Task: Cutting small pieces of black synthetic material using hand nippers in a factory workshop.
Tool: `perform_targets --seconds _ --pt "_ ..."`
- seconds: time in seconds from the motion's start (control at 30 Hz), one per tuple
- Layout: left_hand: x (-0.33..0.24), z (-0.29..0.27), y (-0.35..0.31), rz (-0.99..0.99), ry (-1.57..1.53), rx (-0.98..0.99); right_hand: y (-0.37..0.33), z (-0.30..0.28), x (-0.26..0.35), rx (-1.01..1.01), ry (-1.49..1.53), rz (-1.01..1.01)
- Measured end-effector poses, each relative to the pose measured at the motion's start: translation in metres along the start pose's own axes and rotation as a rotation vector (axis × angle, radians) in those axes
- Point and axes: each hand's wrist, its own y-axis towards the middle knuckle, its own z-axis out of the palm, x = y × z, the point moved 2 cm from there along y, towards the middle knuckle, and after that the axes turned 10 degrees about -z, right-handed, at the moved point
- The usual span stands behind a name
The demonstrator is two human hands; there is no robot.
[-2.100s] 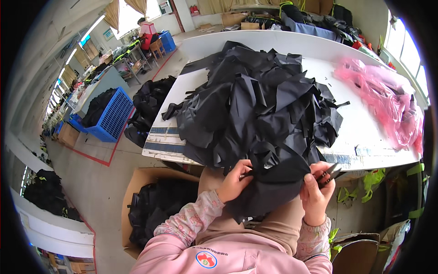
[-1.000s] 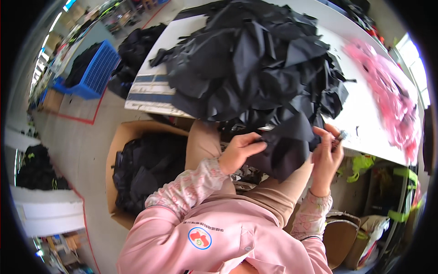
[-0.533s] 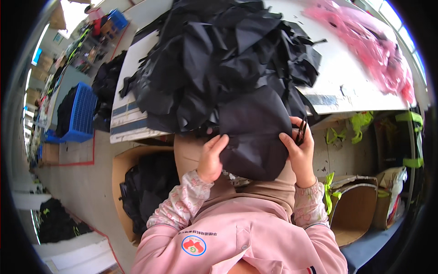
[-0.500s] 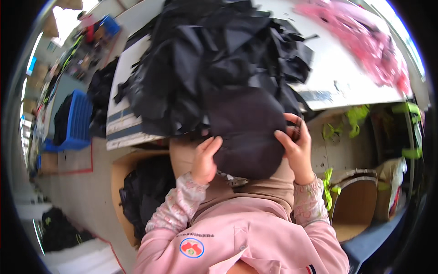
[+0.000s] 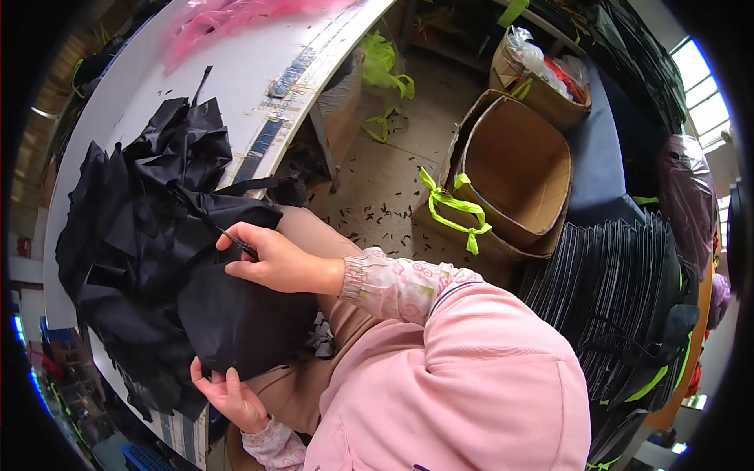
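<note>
- Orientation: The wearer has turned. The table (image 5: 212, 88), at 12 o'clock a moment ago, now stands towards 10 o'clock. Positions are read from the middle of the view.
- Change noted: The right hand (image 5: 283, 263) has left the side edge of the panel (image 5: 243, 318). It is now between 8 and 9 o'clock, just beside the panel's upper edge, where that meets the pile (image 5: 145, 263).
- Right fingers: Closed round the snips (image 5: 245, 248). Whether the blades touch cloth cannot be determined.
- Left hand (image 5: 238, 406): At 7 o'clock, at the panel's lower edge. Cannot tell whether the fingers pinch the cloth or merely rest on it.
- Panel: Black, at 8 o'clock, partly over the lap (image 5: 310, 235), between the hands.
- Assessment: The panel no longer appears spread by both hands; the right hand seems given over to the snips.
- Table: White, with a worn, blue-striped edge. It carries the pile of black cloth at 9 o'clock and pink plastic (image 5: 243, 25) at 11.
- Floor (image 5: 404, 161): Just past 12 o'clock, littered with small black scraps (image 5: 385, 209).
- Room: Open box (image 5: 554, 133) at 2 o'clock, green ribbon (image 5: 462, 206) on its near side; stack (image 5: 605, 286) of black flat pieces between 3 and 4; window (image 5: 699, 86) at 2, near the rim.
</note>
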Motion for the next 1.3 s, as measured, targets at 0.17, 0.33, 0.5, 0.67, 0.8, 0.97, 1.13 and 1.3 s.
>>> perform_targets --seconds 0.17,0.33,0.5,0.67,0.8,0.97,1.13,1.3 --pt "-0.021 0.002 -0.006 0.210 0.212 -0.072 0.004 0.012 -0.005 0.018 0.044 0.016" --pt "-0.017 -0.009 0.000 0.112 0.501 -0.086 0.001 -0.002 0.001 -0.140 -0.292 -0.147" --pt "-0.022 0.018 0.005 0.012 0.252 0.007 -0.011 0.019 0.039 -0.049 -0.104 -0.166" --pt "-0.025 0.008 -0.003 0.003 0.413 -0.025 -0.021 0.067 0.048 0.397 -0.154 -0.188" --pt "-0.022 0.002 -0.006 0.034 0.344 -0.070 -0.025 0.078 0.030 0.465 -0.309 -0.162" --pt "-0.020 -0.002 -0.009 0.078 0.323 -0.087 -0.027 0.081 0.024 0.461 -0.340 -0.185" --pt "-0.018 -0.009 -0.009 0.209 0.421 -0.147 -0.029 0.080 0.021 0.480 -0.296 -0.218" --pt "-0.027 -0.013 -0.002 0.296 0.329 0.044 -0.021 0.077 0.029 0.577 -0.197 -0.202"
